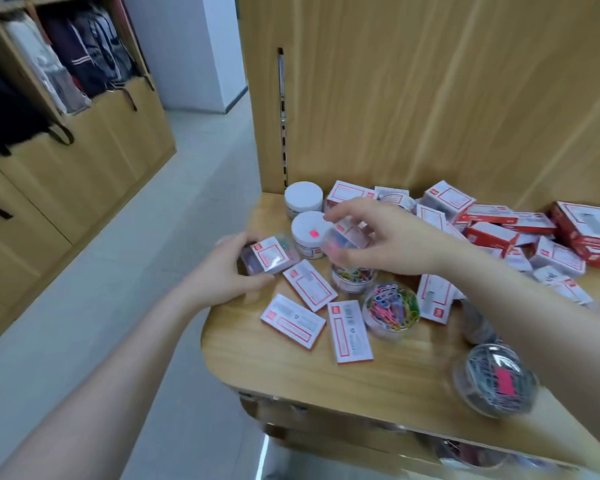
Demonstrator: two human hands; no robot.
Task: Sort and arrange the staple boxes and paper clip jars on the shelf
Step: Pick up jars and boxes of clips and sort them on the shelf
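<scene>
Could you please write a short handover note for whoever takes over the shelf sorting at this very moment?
Left hand: grips a small clear box at the shelf's left edge.
Right hand: holds a clear jar lifted above the shelf, over a jar of coloured clips.
Placed so far: two white-lidded jars stand together at the back left corner.
Still loose: three flat white boxes lie near the front, a round jar of coloured clips is beside them, a jar of silver clips sits at the front edge, and the red and white boxes are heaped at the back right.
Left to do: group boxes and jars.
</scene>
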